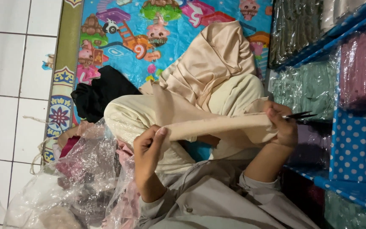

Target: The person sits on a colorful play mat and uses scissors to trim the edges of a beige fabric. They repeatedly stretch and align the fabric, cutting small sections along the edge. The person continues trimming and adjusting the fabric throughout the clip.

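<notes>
i see the left hand (149, 148) pinching one end of a beige fabric strip (217, 125); the right hand (282, 127) grips the other end plus small dark scissors (299, 115), strip taut between.

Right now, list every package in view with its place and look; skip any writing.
Clear plastic bags: lower left beside the left hand, crinkled, pink cloth inside.
Wrapped fabric packs: right, on the blue dotted shelf, clear film over green, mauve and grey cloth.
No labels, signs or screens visible.
</notes>
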